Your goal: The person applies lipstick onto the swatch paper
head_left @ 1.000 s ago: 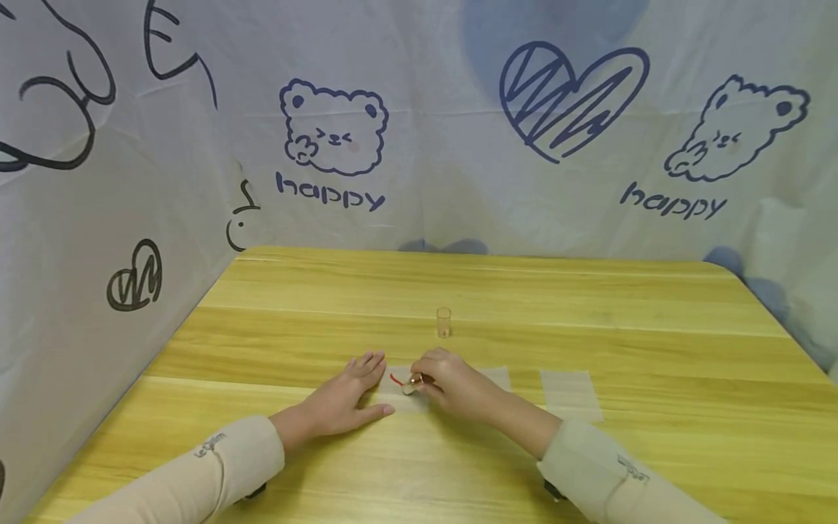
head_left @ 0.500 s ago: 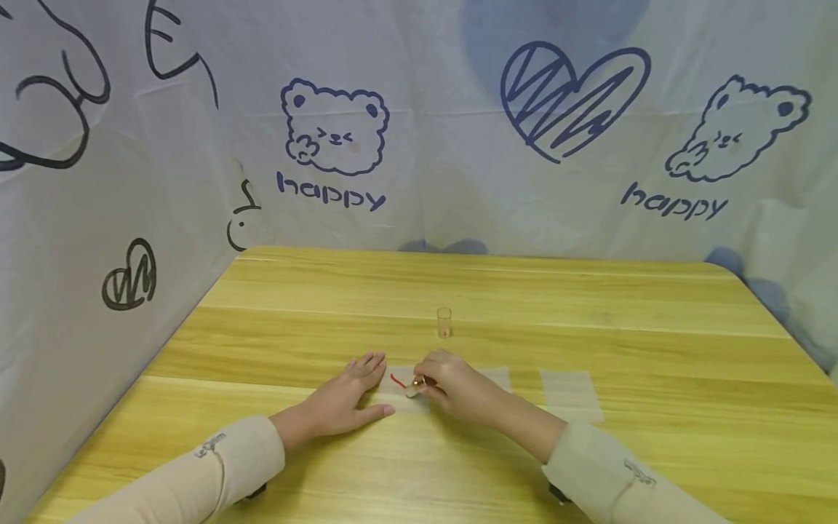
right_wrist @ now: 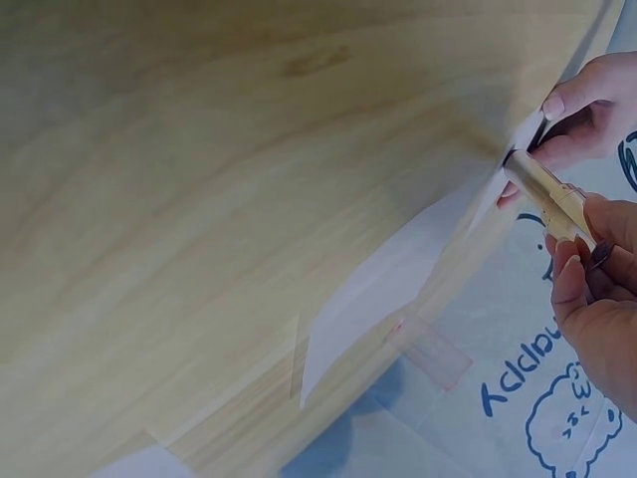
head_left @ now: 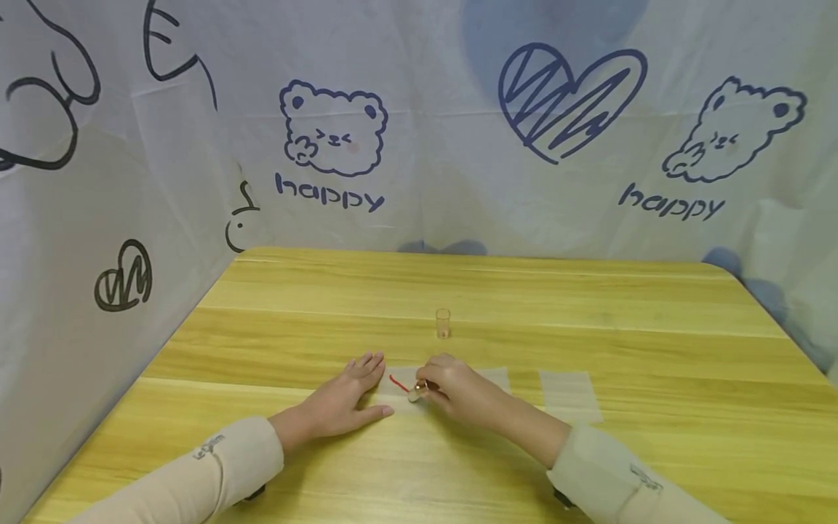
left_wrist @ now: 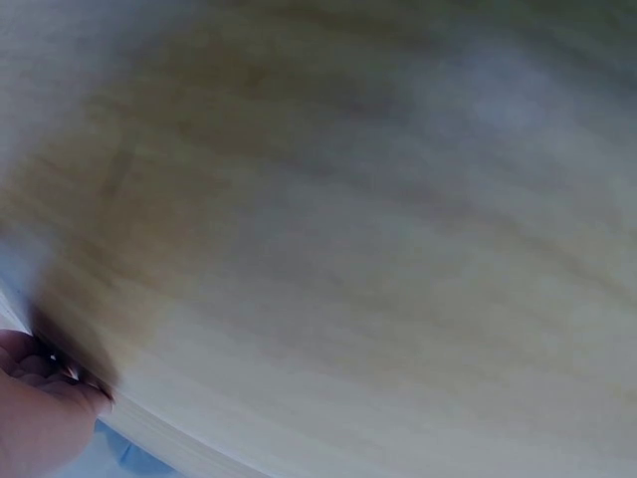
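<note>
In the head view my right hand [head_left: 461,389] pinches a gold lipstick tube [head_left: 417,391], slanted low over a pale paper sheet [head_left: 396,402]. A short red line [head_left: 398,383] runs on that sheet up to the tube's lower end. The right wrist view shows the lipstick tube [right_wrist: 549,197] between thumb and fingers; whether its tip touches the paper cannot be told. Flat at the sheet's left edge, my left hand [head_left: 347,397] rests with fingers straight and thumb spread.
Beyond the hands a clear pinkish cap [head_left: 443,324] stands upright on the wooden table [head_left: 294,291]. Another sheet [head_left: 496,378] lies partly behind the right hand, and a further sheet [head_left: 569,395] lies to its right. A printed cloth [head_left: 445,182] hangs behind the table.
My right hand has shifted slightly right and toward me with the lipstick, and the red line has grown longer. The left hand has stayed in place.
</note>
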{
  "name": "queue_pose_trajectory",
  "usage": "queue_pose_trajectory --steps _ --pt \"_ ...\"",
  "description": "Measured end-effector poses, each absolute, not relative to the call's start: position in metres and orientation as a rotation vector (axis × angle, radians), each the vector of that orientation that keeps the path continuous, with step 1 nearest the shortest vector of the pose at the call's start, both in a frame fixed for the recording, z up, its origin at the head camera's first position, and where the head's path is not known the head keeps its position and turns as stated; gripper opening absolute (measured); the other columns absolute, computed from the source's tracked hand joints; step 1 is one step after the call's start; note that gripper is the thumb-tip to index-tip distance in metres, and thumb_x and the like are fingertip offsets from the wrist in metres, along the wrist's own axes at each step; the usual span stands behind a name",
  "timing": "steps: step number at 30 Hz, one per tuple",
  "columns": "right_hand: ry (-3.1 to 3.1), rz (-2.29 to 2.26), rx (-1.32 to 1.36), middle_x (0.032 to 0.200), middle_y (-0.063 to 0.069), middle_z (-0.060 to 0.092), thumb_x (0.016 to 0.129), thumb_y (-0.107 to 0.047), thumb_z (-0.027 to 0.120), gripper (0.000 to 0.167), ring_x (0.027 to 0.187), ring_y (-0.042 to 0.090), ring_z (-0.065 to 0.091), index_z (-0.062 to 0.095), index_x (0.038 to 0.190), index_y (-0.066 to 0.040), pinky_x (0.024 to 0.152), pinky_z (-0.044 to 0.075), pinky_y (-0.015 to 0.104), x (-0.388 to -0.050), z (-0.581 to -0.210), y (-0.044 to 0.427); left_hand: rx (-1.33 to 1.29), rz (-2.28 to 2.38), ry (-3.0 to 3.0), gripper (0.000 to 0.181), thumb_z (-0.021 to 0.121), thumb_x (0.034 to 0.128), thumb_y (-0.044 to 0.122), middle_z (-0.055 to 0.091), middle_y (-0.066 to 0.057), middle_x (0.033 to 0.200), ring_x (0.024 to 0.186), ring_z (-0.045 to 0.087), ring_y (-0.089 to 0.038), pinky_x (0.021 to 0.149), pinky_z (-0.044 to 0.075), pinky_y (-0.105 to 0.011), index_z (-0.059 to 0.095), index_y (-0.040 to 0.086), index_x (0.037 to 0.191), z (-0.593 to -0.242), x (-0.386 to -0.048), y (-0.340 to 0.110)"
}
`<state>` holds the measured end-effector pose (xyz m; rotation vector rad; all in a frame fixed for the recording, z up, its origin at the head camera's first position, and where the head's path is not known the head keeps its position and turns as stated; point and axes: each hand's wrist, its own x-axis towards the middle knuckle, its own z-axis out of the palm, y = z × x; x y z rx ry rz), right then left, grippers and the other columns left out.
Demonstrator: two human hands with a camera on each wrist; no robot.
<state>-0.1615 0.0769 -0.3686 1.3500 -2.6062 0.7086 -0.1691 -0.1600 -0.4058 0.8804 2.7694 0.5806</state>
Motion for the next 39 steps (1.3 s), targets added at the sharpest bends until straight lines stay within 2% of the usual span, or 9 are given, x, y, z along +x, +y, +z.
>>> queue_pose_trajectory --steps 39 --pt "-2.633 0.728 1.357 0.089 0.007 0.065 0.083 -0.001 0.065 0.013 0.08 0.012 0.057 0.065 0.095 0.002 0.067 0.049 0.012 -0.153 -0.367 0.087 0.89 0.586 2.764 0.075 0.054 0.0909 0.046 0.021 -0.019 0.152 0.141 0.016 -0.037 0.115 0.016 -0.052 0.031 -0.006 0.141 -0.406 -0.169 -0.161"
